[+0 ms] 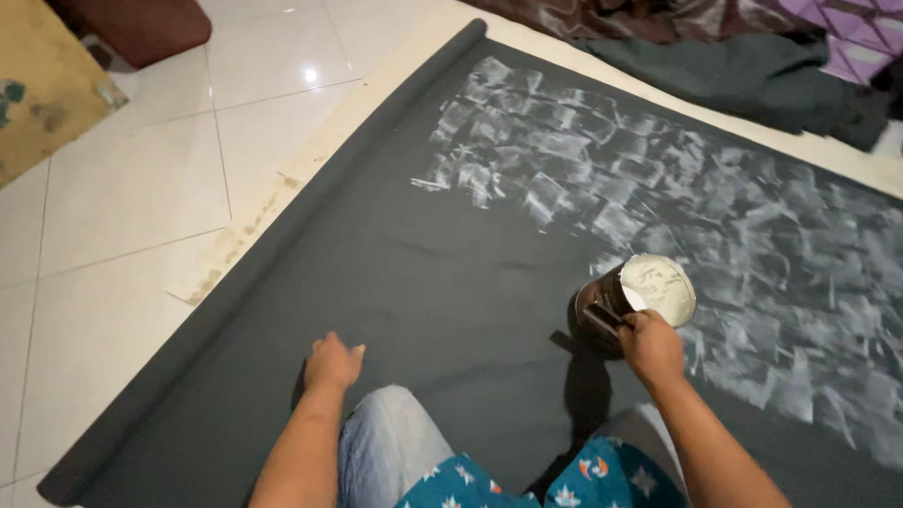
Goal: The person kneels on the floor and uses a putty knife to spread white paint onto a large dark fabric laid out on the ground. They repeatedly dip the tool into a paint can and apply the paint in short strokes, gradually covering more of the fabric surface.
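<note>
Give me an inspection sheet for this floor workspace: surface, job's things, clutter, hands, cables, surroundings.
Surface: dark grey fabric sheet spread flat on a white tiled floor, its left edge rolled; pale cardboard strip showing under it.
Job's things: metal tin of white paste; white brushed patches cover the sheet's right part.
Clutter: nothing seen on the sheet besides the tin.
Hands: left hand rests flat on the sheet; right hand grips the tin at its near side, perhaps with a flat tool, unclear.
Cables: nothing seen.
Surroundings: crumpled dark cloths, purple patterned cloth, yellow mat and maroon cushion.
</note>
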Motion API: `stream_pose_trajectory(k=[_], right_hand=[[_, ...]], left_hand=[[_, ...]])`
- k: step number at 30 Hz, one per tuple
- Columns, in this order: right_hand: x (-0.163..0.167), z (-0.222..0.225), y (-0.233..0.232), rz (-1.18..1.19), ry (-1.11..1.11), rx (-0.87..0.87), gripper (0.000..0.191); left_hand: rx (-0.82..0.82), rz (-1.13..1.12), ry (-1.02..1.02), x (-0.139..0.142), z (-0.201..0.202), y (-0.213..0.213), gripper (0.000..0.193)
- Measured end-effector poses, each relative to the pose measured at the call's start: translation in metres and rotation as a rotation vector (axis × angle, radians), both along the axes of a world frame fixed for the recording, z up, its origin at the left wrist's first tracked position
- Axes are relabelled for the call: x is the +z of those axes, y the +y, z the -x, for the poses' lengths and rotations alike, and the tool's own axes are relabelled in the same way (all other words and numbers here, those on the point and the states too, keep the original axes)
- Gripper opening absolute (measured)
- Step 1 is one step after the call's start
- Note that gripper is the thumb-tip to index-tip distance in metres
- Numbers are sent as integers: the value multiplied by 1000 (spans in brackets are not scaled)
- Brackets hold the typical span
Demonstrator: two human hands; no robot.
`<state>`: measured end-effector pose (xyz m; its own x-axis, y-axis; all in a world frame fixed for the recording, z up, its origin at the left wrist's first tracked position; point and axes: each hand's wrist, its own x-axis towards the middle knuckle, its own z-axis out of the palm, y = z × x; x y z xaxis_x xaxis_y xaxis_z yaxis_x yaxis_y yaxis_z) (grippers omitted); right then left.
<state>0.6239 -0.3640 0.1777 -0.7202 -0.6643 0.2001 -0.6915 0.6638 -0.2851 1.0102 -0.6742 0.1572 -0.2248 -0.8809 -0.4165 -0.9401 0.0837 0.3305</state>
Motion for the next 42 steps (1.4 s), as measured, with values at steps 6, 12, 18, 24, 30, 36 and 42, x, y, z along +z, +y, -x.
stream_pose_trajectory(k=[6,12,18,24,30,36,42], right_hand=[[-13,-1,-65,-89,-33,-57,29],[-22,9,-99,-150,41,-102,29],[-23,28,-83,-257,78,-183,29],[-23,37,-75,-285,10,-202,32],[-27,33,-70,-147,-17,-130,26],[7,59,-40,203,-24,-395,23],[-15,140,-41,-302,-80,-272,37]], left_hand=[[-191,90,14,-19,44,-33,76],[-349,-3,-94,-40,86,-68,79],[-404,45,-162,-74,92,-105,79],[-452,109,-224,-83,81,-117,76],[-474,279,-183,-93,80,-112,77],[-470,434,-168,-117,80,-109,76],[-489,563,-65,-130,76,-101,73]])
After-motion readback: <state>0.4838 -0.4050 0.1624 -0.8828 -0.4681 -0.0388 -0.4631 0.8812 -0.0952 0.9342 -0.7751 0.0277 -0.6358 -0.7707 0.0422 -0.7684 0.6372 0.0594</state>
